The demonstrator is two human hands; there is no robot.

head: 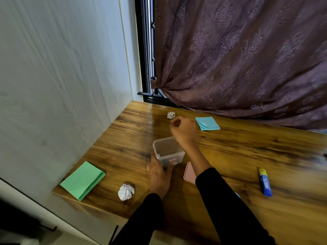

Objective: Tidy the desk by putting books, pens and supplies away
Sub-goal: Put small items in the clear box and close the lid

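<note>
Near the middle of the wooden counter stands a clear plastic container, open at the top. The left hand grips its near left corner, thumb along the left wall and fingers curled round the front. The right hand hovers just above the container's far rim with its fingers curled in loosely; whether it holds anything cannot be told. Both arms wear black sleeves. A pink lid lies flat just beside the container's near right side, partly under the right forearm. A stack of green paper sits at the counter's near left corner, with a crumpled paper ball near the front edge between it and the left arm. A smaller paper ball lies toward the far edge, a blue pad of sticky notes to its right. A blue glue stick rests well apart, toward the right. A patterned purple curtain hangs behind the far edge.
</note>
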